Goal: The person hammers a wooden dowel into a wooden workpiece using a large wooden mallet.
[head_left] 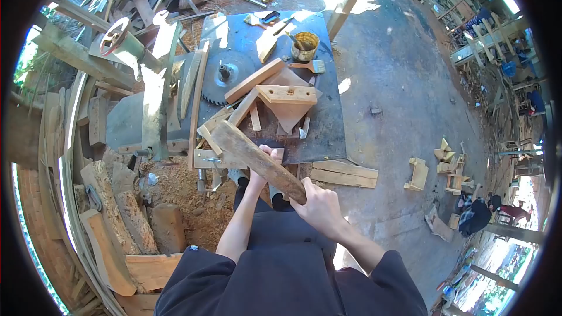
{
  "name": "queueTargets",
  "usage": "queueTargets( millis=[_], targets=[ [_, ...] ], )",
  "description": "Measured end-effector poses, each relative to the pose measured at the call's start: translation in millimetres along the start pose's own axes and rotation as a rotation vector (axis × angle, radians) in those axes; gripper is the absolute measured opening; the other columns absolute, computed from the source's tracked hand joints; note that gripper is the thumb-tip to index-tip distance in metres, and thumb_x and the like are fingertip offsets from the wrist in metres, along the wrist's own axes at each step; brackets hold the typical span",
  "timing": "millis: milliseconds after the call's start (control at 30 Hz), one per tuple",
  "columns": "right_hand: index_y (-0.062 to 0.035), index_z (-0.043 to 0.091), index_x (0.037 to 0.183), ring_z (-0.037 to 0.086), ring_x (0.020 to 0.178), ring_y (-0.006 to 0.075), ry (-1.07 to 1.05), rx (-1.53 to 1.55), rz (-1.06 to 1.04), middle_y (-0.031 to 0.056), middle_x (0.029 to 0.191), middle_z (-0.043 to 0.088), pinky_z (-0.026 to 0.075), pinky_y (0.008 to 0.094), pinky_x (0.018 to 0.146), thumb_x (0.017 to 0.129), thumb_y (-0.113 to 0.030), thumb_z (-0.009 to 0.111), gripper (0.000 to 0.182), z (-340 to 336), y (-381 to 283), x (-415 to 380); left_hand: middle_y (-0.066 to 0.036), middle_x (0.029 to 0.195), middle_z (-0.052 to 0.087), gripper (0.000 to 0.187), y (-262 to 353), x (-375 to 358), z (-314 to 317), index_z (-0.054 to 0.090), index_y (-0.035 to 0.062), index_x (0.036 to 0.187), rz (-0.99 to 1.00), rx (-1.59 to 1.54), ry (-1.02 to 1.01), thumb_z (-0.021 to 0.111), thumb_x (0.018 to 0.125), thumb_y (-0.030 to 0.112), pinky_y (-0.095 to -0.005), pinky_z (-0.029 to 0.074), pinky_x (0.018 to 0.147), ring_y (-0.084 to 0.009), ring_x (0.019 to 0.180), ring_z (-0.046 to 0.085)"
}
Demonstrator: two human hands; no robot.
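Note:
My right hand is wrapped round the narrow lower end of a thick wooden club, whose broad end slants up and left over the table's front edge. Behind the club, my left hand is closed at that edge, partly hidden. A small brown piece of wood shows at its fingers; I cannot tell whether they grip it. Just beyond lies a wooden piece with three holes, on top of a flat triangular board. A wooden bar leans beside them.
A toothed circular saw blade lies on the table. At the back are a stained tin and a paintbrush. Planks lie on the floor to the right, and rough timber stands at left.

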State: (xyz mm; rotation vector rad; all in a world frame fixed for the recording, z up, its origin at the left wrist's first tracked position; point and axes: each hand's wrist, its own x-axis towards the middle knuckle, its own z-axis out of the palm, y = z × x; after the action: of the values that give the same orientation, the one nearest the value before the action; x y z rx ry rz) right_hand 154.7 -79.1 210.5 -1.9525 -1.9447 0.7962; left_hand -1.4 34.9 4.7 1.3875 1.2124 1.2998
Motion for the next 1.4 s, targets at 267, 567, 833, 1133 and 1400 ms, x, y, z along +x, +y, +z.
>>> queueTargets(
  millis=[267, 567, 833, 1133, 1400],
  targets=[
    [-0.0049, 0.063, 0.113, 0.077, 0.080, 0.0441, -0.029, 0.069, 0.271, 0.0241, 0.084, 0.076, 0.060, 0.0535, 0.070, 0.089, -0.038, 0.084, 0.046, 24.0, 47.0, -27.1, 0.001, 0.076, 0.058, 0.024, 4.8, -15.9, -4.1, 0.057, 0.0062, 0.084, -0.022, 0.119, 0.023, 0.072, 0.103, 0.008, -0.0287, 0.046, 0.069, -0.0074, 0.073, 0.052],
    [-0.0031, 0.059, 0.114, 0.080, 0.071, 0.0328, 0.404, 0.327, 0.188, 0.0192, 0.077, 0.075, 0.057, 0.0401, 0.060, 0.095, -0.022, 0.085, 0.037, -1.4, 34.9, -55.1, -0.002, 0.073, 0.059, 0.022, 6.4, -11.9, 12.6, 0.058, 0.0040, 0.086, 0.020, 0.038, -0.079, 0.074, 0.102, 0.006, -0.0286, 0.046, 0.062, -0.0090, 0.067, 0.055],
    [-0.0001, 0.064, 0.111, 0.080, 0.077, 0.0305, 0.323, 0.335, 0.266, 0.0200, 0.084, 0.077, 0.059, 0.0402, 0.069, 0.095, -0.025, 0.085, 0.037, 15.4, 54.3, -50.1, -0.017, 0.077, 0.058, 0.022, 13.6, -11.8, 28.1, 0.059, 0.0018, 0.086, 0.078, 0.113, -0.201, 0.077, 0.096, 0.006, -0.0401, 0.051, 0.066, -0.0354, 0.069, 0.061],
    [0.0034, 0.066, 0.107, 0.064, 0.068, 0.0158, 0.376, 0.441, 0.391, 0.0132, 0.076, 0.071, 0.053, 0.0359, 0.066, 0.095, -0.027, 0.085, 0.038, 30.9, 59.9, -53.9, -0.015, 0.076, 0.058, 0.025, 11.9, -15.3, 43.0, 0.059, 0.0018, 0.084, 0.306, 0.119, -0.202, 0.081, 0.095, 0.006, -0.0423, 0.049, 0.063, -0.0352, 0.067, 0.061],
    [0.0022, 0.066, 0.106, 0.071, 0.071, 0.0224, 0.293, 0.390, 0.518, 0.0158, 0.078, 0.074, 0.055, 0.0390, 0.067, 0.096, -0.029, 0.085, 0.038, 35.7, 66.2, -39.3, -0.015, 0.077, 0.059, 0.025, 15.0, -14.3, 43.3, 0.059, 0.0015, 0.084, 0.364, 0.155, -0.233, 0.080, 0.096, 0.008, -0.0409, 0.050, 0.064, -0.0350, 0.067, 0.061]
  ],
)
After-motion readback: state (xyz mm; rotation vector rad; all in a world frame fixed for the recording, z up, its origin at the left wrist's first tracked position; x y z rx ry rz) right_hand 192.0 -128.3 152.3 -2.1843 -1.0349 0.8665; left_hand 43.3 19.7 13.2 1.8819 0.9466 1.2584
